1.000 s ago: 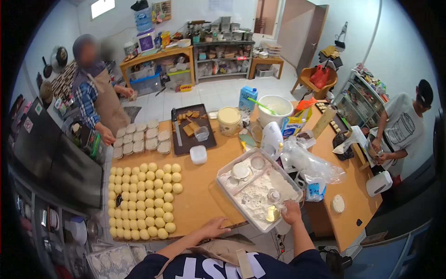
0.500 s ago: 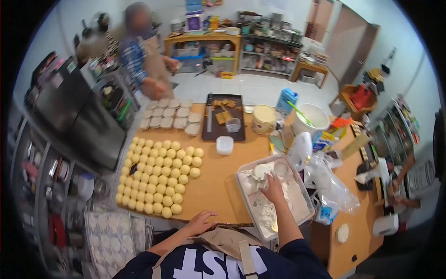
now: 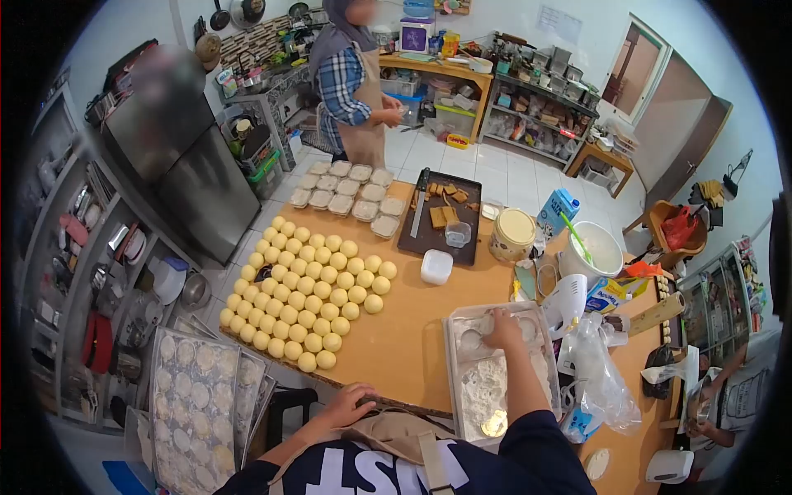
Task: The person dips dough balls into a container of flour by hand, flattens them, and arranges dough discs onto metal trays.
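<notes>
My right hand (image 3: pixel 502 331) reaches down into a white rectangular tray (image 3: pixel 451 375) dusted with flour, beside round shapes in its far half. Its fingertips are partly hidden, so I cannot tell whether they grip anything. A pale round shape (image 3: pixel 471 343) lies just left of the hand. Near the tray's close end sits a yellow dough piece (image 3: pixel 495 423). My left hand (image 3: pixel 348 404) rests on the table's front edge with its fingers apart, holding nothing. Rows of yellow dough balls (image 3: pixel 305 301) cover the table's left side.
Lidded tubs (image 3: pixel 340 203) stand behind the dough. A dark tray (image 3: pixel 412 239) holds a knife (image 3: pixel 421 196) and brown blocks. A white bucket (image 3: pixel 606 254), hand mixer (image 3: pixel 567 301) and plastic bag (image 3: pixel 598 371) crowd the right. A co-worker (image 3: pixel 359 99) stands across the table.
My view has swung left. My right hand has gone from spread over the round white shape to lower in the tray, right of it. The co-worker has moved right, hands now together.
</notes>
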`<state>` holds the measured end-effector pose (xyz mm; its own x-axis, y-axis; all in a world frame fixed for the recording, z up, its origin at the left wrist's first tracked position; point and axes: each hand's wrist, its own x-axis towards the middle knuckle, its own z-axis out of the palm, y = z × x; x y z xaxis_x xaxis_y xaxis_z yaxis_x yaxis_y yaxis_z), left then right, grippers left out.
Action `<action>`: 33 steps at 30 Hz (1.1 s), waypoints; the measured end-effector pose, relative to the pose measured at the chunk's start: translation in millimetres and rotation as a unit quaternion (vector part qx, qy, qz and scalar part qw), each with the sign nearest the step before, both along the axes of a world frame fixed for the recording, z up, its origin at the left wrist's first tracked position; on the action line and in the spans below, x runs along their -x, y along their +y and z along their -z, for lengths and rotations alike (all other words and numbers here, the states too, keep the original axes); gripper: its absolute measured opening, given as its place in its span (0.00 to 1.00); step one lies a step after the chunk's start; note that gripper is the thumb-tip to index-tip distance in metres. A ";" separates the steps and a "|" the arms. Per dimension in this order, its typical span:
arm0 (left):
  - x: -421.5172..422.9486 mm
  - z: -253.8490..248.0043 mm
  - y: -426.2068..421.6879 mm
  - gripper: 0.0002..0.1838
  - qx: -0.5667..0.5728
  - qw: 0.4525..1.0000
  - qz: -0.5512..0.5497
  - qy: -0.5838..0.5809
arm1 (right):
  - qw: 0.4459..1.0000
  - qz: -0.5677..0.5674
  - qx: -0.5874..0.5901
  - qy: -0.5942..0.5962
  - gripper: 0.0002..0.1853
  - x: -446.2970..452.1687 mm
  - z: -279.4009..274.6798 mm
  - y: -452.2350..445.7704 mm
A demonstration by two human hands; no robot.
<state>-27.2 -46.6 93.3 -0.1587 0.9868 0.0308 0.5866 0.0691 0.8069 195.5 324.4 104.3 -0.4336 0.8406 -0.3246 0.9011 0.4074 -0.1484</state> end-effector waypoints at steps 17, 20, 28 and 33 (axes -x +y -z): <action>87.1 3.5 -6.7 0.15 0.010 0.998 0.055 -0.004 | 0.982 0.046 -0.179 0.026 0.20 -67.4 7.3 -34.6; 91.6 -2.3 -1.7 0.15 0.008 0.997 0.077 0.000 | 0.975 0.048 -0.214 -0.021 0.14 -66.8 -0.8 -43.7; 86.7 4.5 -1.2 0.16 -0.028 0.992 0.109 0.051 | 0.957 -0.141 -0.250 0.039 0.12 -77.2 17.8 -45.0; 77.9 3.2 -2.5 0.18 0.022 0.995 0.092 0.021 | 0.955 -0.110 -0.277 0.011 0.09 -83.4 22.6 -32.9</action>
